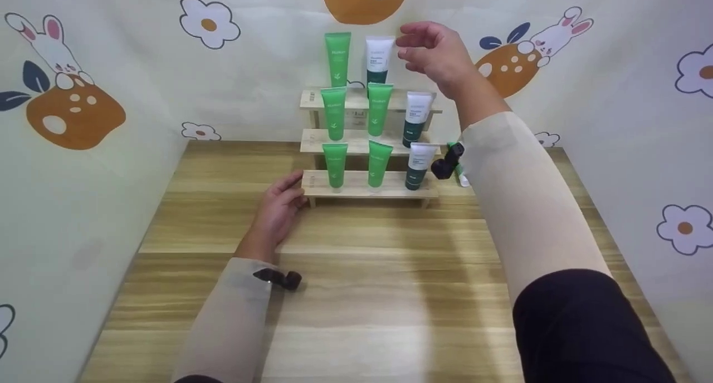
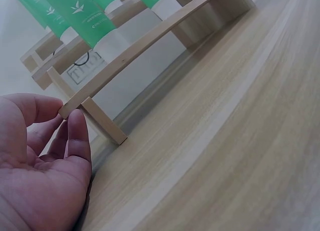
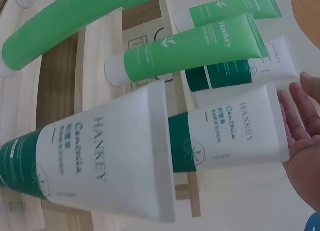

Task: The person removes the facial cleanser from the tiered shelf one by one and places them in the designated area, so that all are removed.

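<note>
White-and-dark-green plastic squeeze tube (image 1: 379,57), flat-crimped at its upper end, is stood cap-down on the top tier of a pale three-tier wooden stand (image 1: 355,187), just beside a light-green plastic tube (image 1: 337,57). It can be expected to be light, soft-walled and rather smooth, so too hard a squeeze could dent it; a firmer hold should be found low on the body near the cap, while the crimped end offers a flat pinch. The right hand (image 1: 431,52) is held high at the end of an outstretched arm, its fingers loosely bent toward the tube, with nothing gripped; whether it is touched cannot be told. The left hand (image 1: 281,207) is held low, the end of the lowest shelf pinched between thumb and fingers.
</note>
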The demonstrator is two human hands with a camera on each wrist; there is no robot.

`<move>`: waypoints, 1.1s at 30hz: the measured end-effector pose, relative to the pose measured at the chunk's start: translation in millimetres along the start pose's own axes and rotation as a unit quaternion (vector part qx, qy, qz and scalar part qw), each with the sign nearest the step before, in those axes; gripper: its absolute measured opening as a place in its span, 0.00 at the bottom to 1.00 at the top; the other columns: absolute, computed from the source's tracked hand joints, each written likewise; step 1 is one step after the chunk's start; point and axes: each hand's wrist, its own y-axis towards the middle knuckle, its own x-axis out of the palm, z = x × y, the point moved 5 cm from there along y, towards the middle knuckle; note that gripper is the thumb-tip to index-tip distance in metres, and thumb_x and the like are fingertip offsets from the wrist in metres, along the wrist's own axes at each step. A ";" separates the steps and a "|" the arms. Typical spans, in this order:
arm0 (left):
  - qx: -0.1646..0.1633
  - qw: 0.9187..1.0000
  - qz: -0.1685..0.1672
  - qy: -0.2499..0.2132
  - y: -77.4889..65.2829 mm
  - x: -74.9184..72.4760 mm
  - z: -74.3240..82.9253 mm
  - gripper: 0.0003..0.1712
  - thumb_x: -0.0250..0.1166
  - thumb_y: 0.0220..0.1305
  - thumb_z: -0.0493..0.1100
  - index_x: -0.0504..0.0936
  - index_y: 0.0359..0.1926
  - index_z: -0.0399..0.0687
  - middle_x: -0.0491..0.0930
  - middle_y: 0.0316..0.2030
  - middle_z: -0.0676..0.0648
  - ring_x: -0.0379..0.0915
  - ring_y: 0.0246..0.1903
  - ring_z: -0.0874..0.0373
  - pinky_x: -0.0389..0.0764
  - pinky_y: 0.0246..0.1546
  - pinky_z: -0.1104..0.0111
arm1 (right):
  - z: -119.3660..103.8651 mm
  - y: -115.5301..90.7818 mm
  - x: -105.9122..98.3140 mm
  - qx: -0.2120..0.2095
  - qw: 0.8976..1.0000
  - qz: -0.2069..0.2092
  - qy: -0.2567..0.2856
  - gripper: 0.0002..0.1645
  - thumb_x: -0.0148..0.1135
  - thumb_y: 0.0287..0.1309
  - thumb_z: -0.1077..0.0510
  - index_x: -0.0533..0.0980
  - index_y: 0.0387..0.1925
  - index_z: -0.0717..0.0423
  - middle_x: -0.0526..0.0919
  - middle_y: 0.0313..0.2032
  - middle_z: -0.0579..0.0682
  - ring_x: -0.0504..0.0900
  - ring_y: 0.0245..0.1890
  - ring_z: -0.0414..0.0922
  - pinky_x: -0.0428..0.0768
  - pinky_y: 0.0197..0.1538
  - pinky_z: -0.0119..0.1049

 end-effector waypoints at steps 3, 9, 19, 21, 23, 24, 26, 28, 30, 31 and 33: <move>-0.002 1.000 0.001 0.001 -0.2 -0.3 -0.5 0.31 0.55 0.75 0.28 0.69 0.77 0.39 0.67 0.79 0.45 0.78 0.51 0.61 0.82 0.50 0.72 | -2.6 4.6 4.6 0.011 1.000 -0.002 -0.019 0.27 0.68 0.72 0.57 0.77 0.69 0.42 0.81 0.68 0.47 0.78 0.68 0.46 0.78 0.74 0.39; 0.004 1.000 -0.003 -0.001 -0.3 1.7 -1.3 0.31 0.55 0.75 0.27 0.69 0.77 0.38 0.67 0.79 0.45 0.79 0.48 0.62 0.82 0.50 0.72 | -3.6 11.1 13.1 0.026 0.998 0.006 -0.060 0.26 0.68 0.72 0.57 0.77 0.68 0.41 0.81 0.65 0.47 0.78 0.65 0.46 0.80 0.72 0.39; -0.004 0.999 0.013 -0.031 1.7 0.2 -3.6 0.32 0.58 0.72 0.26 0.70 0.76 0.37 0.69 0.77 0.45 0.78 0.40 0.63 0.81 0.45 0.73 | 1.3 14.8 9.7 0.036 0.996 0.035 -0.078 0.19 0.66 0.73 0.56 0.76 0.62 0.43 0.82 0.61 0.49 0.80 0.61 0.47 0.83 0.69 0.38; -0.003 1.000 0.011 -0.029 1.2 0.2 -3.8 0.33 0.58 0.72 0.26 0.70 0.76 0.37 0.69 0.78 0.45 0.78 0.40 0.63 0.82 0.46 0.73 | 2.5 13.8 6.3 0.037 0.995 0.038 -0.082 0.19 0.66 0.73 0.56 0.76 0.62 0.43 0.82 0.61 0.49 0.80 0.61 0.47 0.82 0.69 0.38; -0.002 1.000 0.007 -0.029 0.7 0.8 -3.6 0.33 0.58 0.73 0.26 0.69 0.77 0.37 0.68 0.78 0.45 0.78 0.40 0.63 0.82 0.47 0.73 | 4.1 11.3 1.0 0.038 0.995 0.042 -0.081 0.19 0.65 0.74 0.56 0.76 0.62 0.43 0.82 0.61 0.49 0.81 0.62 0.48 0.82 0.70 0.39; -0.004 0.999 0.005 -0.031 0.4 1.1 -3.7 0.33 0.57 0.73 0.26 0.69 0.77 0.36 0.68 0.78 0.45 0.78 0.40 0.63 0.82 0.47 0.72 | 5.0 10.0 -1.9 0.039 0.995 0.043 -0.078 0.19 0.65 0.74 0.57 0.76 0.62 0.43 0.81 0.61 0.49 0.81 0.62 0.48 0.82 0.70 0.39; -0.005 0.999 0.004 -0.032 0.2 1.2 -3.6 0.32 0.57 0.73 0.26 0.68 0.77 0.36 0.67 0.78 0.45 0.78 0.40 0.63 0.82 0.47 0.73 | 6.9 7.1 -8.0 0.040 0.996 0.046 -0.071 0.19 0.64 0.75 0.57 0.75 0.62 0.43 0.81 0.61 0.49 0.82 0.62 0.48 0.81 0.71 0.39; -0.007 0.999 0.005 -0.036 0.5 0.8 -3.5 0.32 0.56 0.74 0.26 0.68 0.77 0.36 0.68 0.78 0.44 0.77 0.39 0.63 0.82 0.46 0.73 | 8.5 4.5 -14.2 0.041 0.996 0.048 -0.065 0.19 0.63 0.75 0.57 0.75 0.63 0.43 0.81 0.62 0.49 0.82 0.62 0.49 0.81 0.72 0.40; -0.007 0.999 0.007 -0.038 0.8 0.5 -3.5 0.32 0.56 0.73 0.26 0.69 0.77 0.36 0.68 0.77 0.45 0.77 0.38 0.63 0.82 0.46 0.73 | 11.0 2.6 -21.1 0.043 0.996 0.050 -0.055 0.19 0.64 0.75 0.57 0.75 0.63 0.43 0.81 0.63 0.49 0.82 0.63 0.49 0.80 0.72 0.40; -0.006 0.999 0.008 -0.039 1.1 0.0 -3.7 0.32 0.57 0.73 0.26 0.69 0.76 0.36 0.69 0.77 0.45 0.77 0.39 0.63 0.82 0.46 0.73 | 12.7 1.9 -24.8 0.043 0.996 0.052 -0.049 0.19 0.64 0.75 0.57 0.75 0.63 0.43 0.80 0.63 0.49 0.82 0.63 0.49 0.80 0.73 0.41; -0.005 0.999 0.010 -0.037 1.6 -0.6 -3.8 0.33 0.58 0.72 0.26 0.69 0.76 0.36 0.69 0.77 0.45 0.78 0.40 0.63 0.82 0.46 0.73 | 16.4 0.1 -31.8 0.042 0.997 0.056 -0.037 0.20 0.65 0.74 0.57 0.75 0.63 0.43 0.80 0.63 0.49 0.82 0.63 0.49 0.80 0.73 0.41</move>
